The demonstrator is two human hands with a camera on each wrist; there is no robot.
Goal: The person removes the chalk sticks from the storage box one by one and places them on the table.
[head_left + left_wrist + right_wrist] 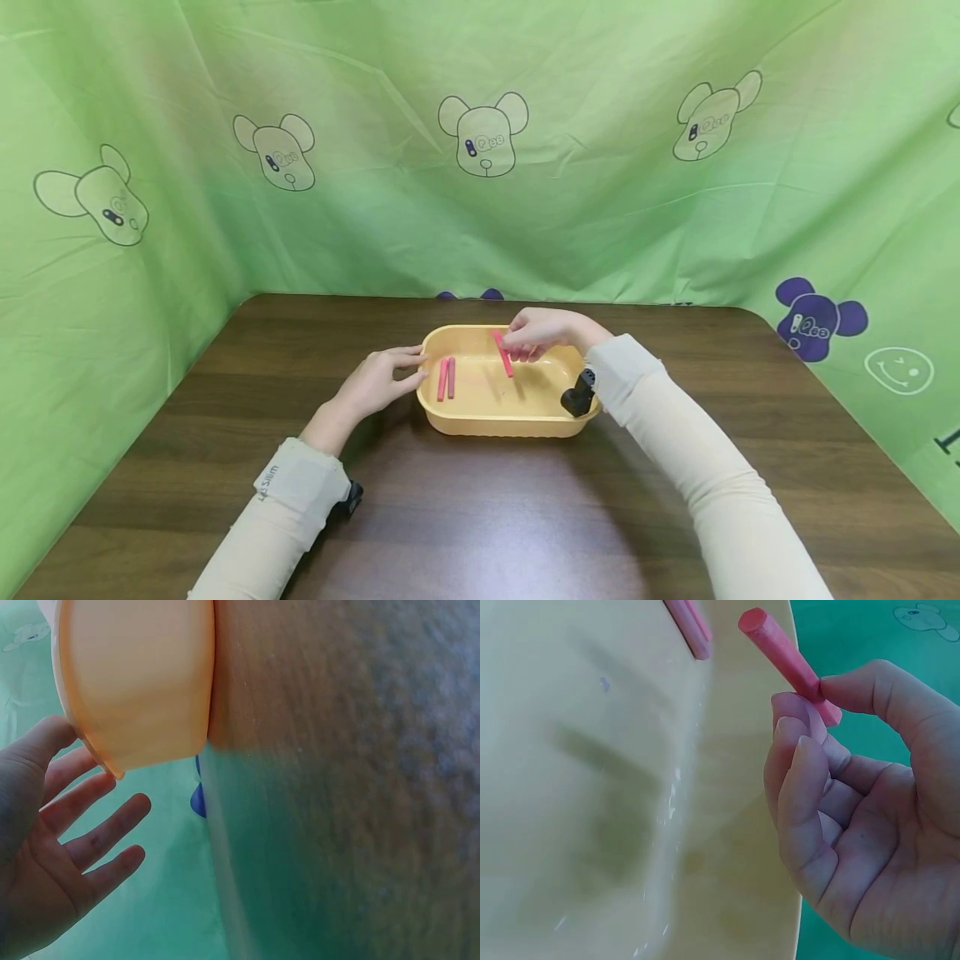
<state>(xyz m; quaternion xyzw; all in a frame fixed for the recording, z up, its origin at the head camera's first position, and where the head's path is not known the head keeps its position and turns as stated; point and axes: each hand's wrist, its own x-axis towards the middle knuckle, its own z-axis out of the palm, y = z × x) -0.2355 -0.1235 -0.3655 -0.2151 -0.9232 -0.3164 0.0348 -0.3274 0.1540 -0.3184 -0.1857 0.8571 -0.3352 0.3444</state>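
A pale yellow plastic basin (506,427) sits on the table. In the head view, two crayon-like sticks lie side by side at its left end, one pinkish red (442,380) and one duller mauve (452,378). Between thumb and fingertips, my right hand (542,330) pinches another pinkish-red crayon-like stick (784,660), raised above the basin floor and tilted. My left hand (378,379) touches the basin's left rim with its fingers spread; in the left wrist view, the outer fingers (112,832) stand apart from the wall.
A dark wooden table (480,508) carries the basin, its surface glossy toward the front. Behind and at both sides hangs a green curtain (480,233) printed with cartoon animal heads. A small purple mark (604,684) shows on the basin floor.
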